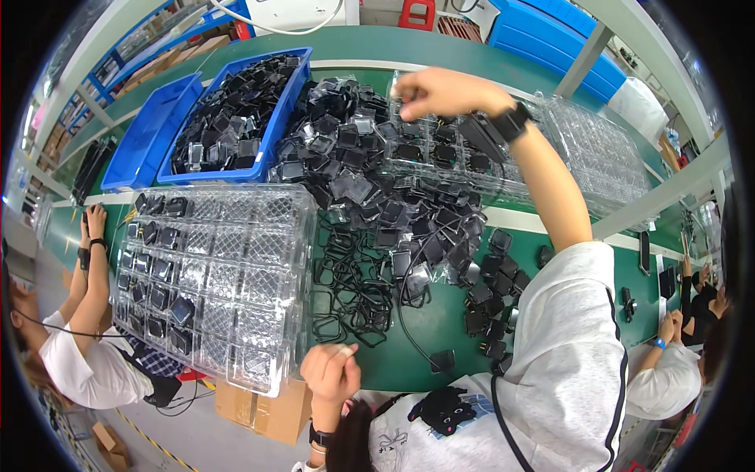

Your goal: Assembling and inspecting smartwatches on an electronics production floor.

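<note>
Along green-topped workbench (384,364): clear plastic grid tray (224,259), left; clear compartmented tray (425,155), far side; heaped blue plastic bin (285,110); black squarish pieces (393,212) piled between trays, in the way. Above far tray: right hand (442,90), fingers bent, cannot tell whether pinching. Near grid tray: left hand (330,372), fingers curled.

The tabletop (393,368) is green, the bins (143,145) plain blue, the squarish parts (346,138) mostly black. Crisscross lines (253,242) pattern the clear tray (250,299). The white shirt (554,338) carries black piping (624,358) and a black animal print (444,411); the carton (271,407) is brown.
</note>
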The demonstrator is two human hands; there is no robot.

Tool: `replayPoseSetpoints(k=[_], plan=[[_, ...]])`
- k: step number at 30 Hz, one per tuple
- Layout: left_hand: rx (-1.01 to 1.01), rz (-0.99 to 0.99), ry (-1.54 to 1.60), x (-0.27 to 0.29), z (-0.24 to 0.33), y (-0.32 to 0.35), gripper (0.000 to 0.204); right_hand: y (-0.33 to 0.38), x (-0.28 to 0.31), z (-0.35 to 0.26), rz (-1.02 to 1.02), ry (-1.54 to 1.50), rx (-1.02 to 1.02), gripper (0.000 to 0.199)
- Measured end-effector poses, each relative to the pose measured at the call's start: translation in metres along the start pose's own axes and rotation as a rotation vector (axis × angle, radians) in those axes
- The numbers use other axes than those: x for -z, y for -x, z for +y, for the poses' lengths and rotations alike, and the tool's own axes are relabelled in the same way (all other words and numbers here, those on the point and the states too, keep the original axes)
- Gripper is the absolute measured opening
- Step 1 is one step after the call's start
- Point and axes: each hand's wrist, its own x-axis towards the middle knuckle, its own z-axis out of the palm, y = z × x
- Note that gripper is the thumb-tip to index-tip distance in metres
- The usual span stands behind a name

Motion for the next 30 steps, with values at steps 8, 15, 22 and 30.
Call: replayPoseSetpoints(k=[8, 15, 22, 30], plan=[[-0.075, -0.084, 0.122, -0.023, 0.002, -0.010, 0.020, -0.016, -0.058, 0.021, 0.221, 0.106, 0.013, 0.039], [-0.038, -0.005, 0.075, -0.012, 0.000, 0.003, 0.018, -0.070, -0.091, 0.007, 0.053, 0.121, -0.004, 0.062], [-0.031, 0.013, 0.135, -0.008, -0.001, 0.004, 0.017, -0.004, -0.010, -0.067, 0.618, -0.080, 0.207, 0.047], [-0.250, -0.360, 0.106, -0.013, 0.006, -0.009, 0.038, 0.261, 0.059, -0.177, 0.218, 0.000, 0.468, 0.040]])
